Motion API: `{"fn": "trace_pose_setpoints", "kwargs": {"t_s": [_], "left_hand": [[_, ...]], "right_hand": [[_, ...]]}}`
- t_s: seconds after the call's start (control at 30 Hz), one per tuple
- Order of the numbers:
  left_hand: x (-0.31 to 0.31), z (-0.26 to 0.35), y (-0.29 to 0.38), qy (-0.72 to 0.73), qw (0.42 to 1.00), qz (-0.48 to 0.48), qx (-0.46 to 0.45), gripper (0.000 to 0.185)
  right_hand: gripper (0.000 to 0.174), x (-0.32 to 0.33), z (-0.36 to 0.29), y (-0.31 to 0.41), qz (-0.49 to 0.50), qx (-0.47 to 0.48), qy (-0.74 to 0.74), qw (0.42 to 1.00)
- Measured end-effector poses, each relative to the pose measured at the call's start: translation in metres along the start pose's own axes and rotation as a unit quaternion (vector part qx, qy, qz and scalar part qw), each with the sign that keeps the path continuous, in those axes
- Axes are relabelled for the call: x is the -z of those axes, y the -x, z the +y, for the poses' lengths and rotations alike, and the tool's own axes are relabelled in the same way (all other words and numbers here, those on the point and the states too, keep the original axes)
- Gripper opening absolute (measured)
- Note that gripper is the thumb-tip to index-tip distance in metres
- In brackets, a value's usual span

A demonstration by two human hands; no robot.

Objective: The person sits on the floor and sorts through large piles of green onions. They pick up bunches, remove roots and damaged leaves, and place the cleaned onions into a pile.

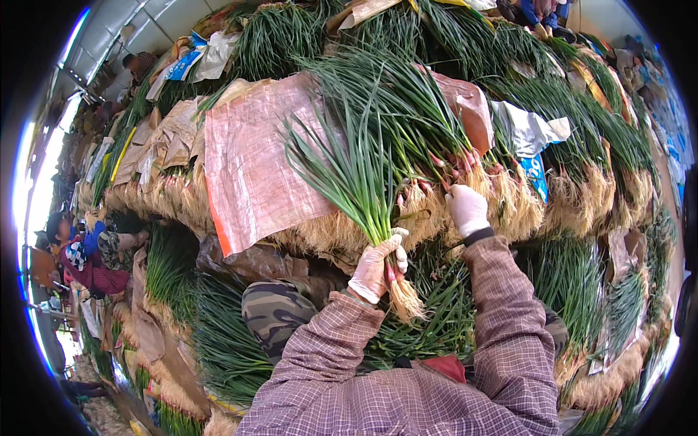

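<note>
My left hand [378, 267], in a pale glove, is closed around a bunch of green onions [366, 204]. Their green leaves fan upward and the pinkish bulbs with straw-coloured roots [406, 300] hang below my fist. To the right, my right hand [468, 210], also gloved, reaches to the front of a heap of green onions [403, 114]. Its fingertips meet a reddish stalk there; whether they grip it is hard to tell. Shaggy roots [425, 210] hang along the heap's front edge. A pink woven plastic sheet [267, 158] covers the heap left of the bunch.
More onion piles [567, 125] run across the back, partly under brown paper [169, 131] and a white-and-blue sack [526, 131]. Loose green leaves [431, 321] lie between my camouflage-clad knees [278, 310]. At the left sits a person in blue gloves [92, 256]; another person [540, 16] is at the far back.
</note>
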State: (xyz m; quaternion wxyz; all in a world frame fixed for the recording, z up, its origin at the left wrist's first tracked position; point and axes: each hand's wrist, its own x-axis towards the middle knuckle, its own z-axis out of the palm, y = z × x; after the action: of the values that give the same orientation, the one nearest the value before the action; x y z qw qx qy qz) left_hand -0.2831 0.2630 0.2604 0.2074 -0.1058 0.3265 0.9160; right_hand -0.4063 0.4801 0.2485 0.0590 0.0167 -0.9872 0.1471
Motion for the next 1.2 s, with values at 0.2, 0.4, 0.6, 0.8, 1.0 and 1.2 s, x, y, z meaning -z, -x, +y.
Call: {"fn": "trace_pose_setpoints", "kwargs": {"t_s": [0.2,0.4,0.6,0.8,1.0,1.2], "left_hand": [[0.006,-0.006,-0.007,0.002,0.997,0.067,-0.024,0.025],[0.012,-0.009,-0.009,0.043,0.998,0.028,-0.035,0.025],[-0.01,-0.027,0.004,-0.052,0.988,0.142,-0.041,0.017],[-0.014,-0.01,0.014,-0.016,0.987,0.137,-0.084,0.018],[-0.012,0.028,0.034,0.103,0.987,0.001,-0.123,0.022],[-0.002,0.038,0.038,0.074,0.989,0.009,-0.126,0.029]], "right_hand": [[0.01,0.046,-0.043,0.074,0.218,0.209,-0.02,0.953],[0.013,0.037,-0.058,0.116,-0.068,0.272,-0.011,0.96],[0.031,0.007,-0.056,0.084,-0.146,-0.061,-0.533,0.831],[0.022,0.022,-0.094,0.107,-0.087,-0.097,-0.773,0.62],[0.034,0.013,-0.021,0.135,-0.253,-0.037,-0.482,0.838],[0.04,0.008,-0.076,0.09,-0.019,0.095,-0.323,0.941]]}}
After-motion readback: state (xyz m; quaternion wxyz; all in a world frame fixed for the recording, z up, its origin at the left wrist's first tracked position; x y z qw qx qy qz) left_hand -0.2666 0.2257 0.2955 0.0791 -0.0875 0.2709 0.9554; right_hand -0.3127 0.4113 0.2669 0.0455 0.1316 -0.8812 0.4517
